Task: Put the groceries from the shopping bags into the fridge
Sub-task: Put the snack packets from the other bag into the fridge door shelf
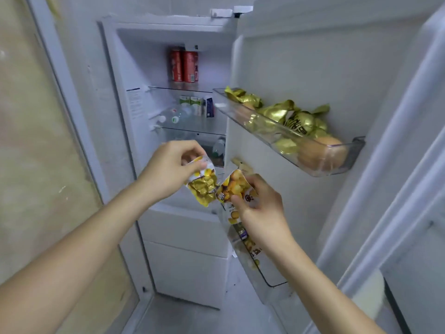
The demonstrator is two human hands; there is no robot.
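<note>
The white fridge [168, 112] stands open in front of me. My left hand [168, 169] pinches the top of a small yellow snack packet [202, 189] in front of the fridge opening. Just to its right, my right hand [260, 203] grips a second yellow snack packet [234, 186] over the lower door shelf [272, 280], where similar yellow packets [250, 249] lie. The upper door shelf [337, 169] holds gold-wrapped items [281, 112] and round pale-orange fruit [322, 153].
Two red cans [184, 66] stand on the top shelf. Small cartons [196, 106] and clear plastic bottles [178, 116] are on the shelf below. White drawers [190, 256] close the lower part of the fridge. A wall lies to the left, the open door [313, 68] to the right.
</note>
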